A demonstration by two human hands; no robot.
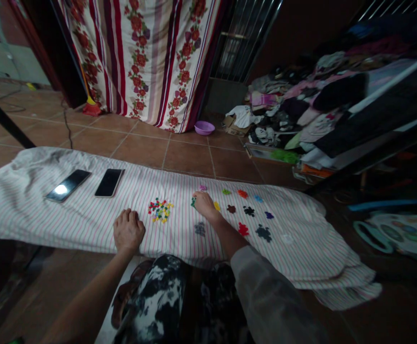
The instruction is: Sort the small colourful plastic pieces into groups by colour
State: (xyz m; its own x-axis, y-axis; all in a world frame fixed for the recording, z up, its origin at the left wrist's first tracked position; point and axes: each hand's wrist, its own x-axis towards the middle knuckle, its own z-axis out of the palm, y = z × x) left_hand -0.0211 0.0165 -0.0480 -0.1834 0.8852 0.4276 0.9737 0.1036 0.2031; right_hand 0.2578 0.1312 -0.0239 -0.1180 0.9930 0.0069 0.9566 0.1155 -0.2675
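Note:
My right hand (204, 204) reaches over the striped cloth, its fingers pinched together at a small green pile (193, 201). Whatever lies between the fingertips is hidden. Resting on the cloth, my left hand (127, 230) has its fingers curled in, with nothing visible in it. Between the hands lies a mixed pile of small red, yellow and green pieces (160, 210). Around my right hand are single-colour piles: pink pieces (203, 188), yellow pieces (217, 206), grey pieces (200, 229), brown pieces (231, 209) and red pieces (243, 229).
Farther right are black pieces (249, 210), dark grey pieces (264, 232), blue pieces (269, 215) and white pieces (287, 238). Two phones, a silver-edged phone (109, 183) and a dark phone (68, 185), lie left. Beyond are a purple basin (204, 127) and heaped clothes (301, 95).

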